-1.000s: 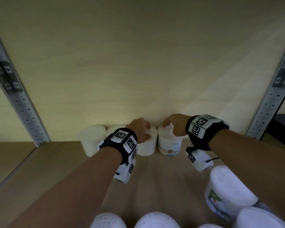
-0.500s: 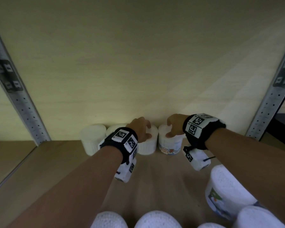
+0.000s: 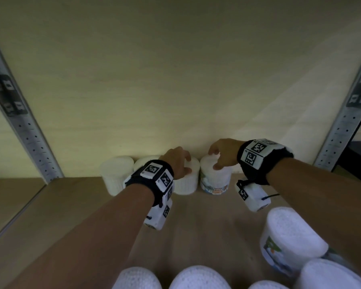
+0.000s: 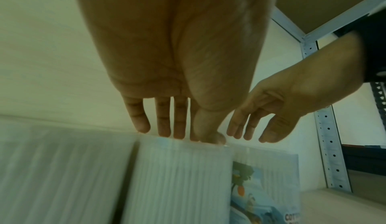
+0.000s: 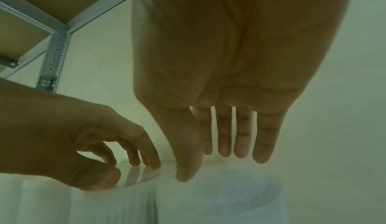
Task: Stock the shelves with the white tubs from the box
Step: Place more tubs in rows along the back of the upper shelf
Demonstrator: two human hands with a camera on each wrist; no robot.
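Observation:
Several white tubs stand in a row at the back of the wooden shelf point(image 3: 206, 226). My left hand point(image 3: 180, 163) reaches from above over a plain ribbed tub point(image 3: 186, 183), with its thumb at the lid's front rim and its curled fingers on top. In the right wrist view, that left hand point(image 5: 125, 169) looks like a claw on the lid. My right hand point(image 3: 216, 159) hovers over the labelled cotton-buds tub point(image 3: 215, 180). Its fingers point(image 5: 242, 153) hang straight above the tub's lid point(image 5: 229, 194), and the thumb tip is near the rim.
Two more white tubs point(image 3: 116, 178) point(image 3: 143, 162) stand left of the held one, against the pale back wall. More tubs point(image 3: 288, 236) point(image 3: 198, 276) crowd the near edge below my arms. Perforated metal uprights point(image 3: 29, 138) point(image 3: 342, 122) frame the bay.
Both hands have stayed on the same two tubs. The right hand's fingers have loosened and lifted slightly from the labelled tub's lid.

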